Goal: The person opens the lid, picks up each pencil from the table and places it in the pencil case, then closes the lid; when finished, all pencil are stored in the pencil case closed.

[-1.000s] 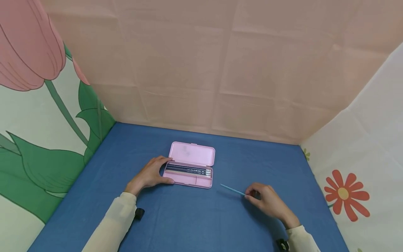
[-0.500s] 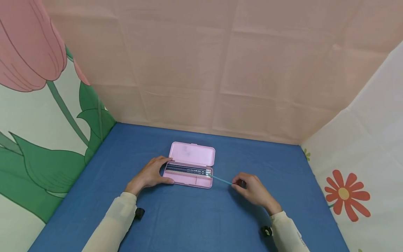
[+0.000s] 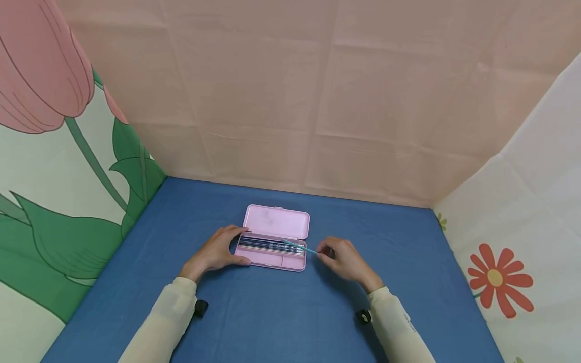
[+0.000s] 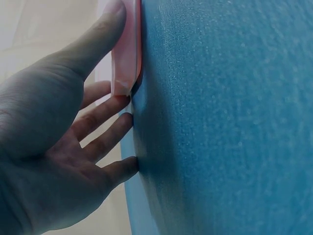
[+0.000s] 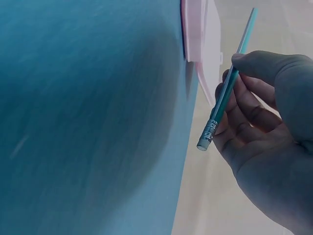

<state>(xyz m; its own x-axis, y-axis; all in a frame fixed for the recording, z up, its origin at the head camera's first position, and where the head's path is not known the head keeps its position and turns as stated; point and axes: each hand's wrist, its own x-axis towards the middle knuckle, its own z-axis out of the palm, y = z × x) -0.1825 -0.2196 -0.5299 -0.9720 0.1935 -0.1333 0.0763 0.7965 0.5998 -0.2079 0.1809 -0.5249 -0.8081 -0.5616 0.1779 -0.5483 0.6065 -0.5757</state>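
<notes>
A pink pencil case (image 3: pixel 277 221) lies with its lid folded back on the blue cloth. Several dark pencils (image 3: pixel 260 244) lie side by side in its rear compartment. My left hand (image 3: pixel 218 249) holds the case's left end, thumb at the front wall and index finger near the hinge. In my right hand (image 3: pixel 342 258) a teal pencil (image 5: pixel 227 93) is pinched between thumb and fingers. Its eraser end (image 5: pixel 204 141) points back towards the palm side; its far end reaches over the case's right part, above the dark pencils. Whether it touches them I cannot tell.
A small divider splits the front compartment (image 3: pixel 260 258) of the case. Blue cloth (image 3: pixel 272 317) covers the table. A beige sheet (image 3: pixel 290 101) hangs behind, with flower-printed sheets on the left and right.
My right hand has moved left and away from me, bringing the teal pencil from beside the case to over its right part. The left hand and the case have stayed put.
</notes>
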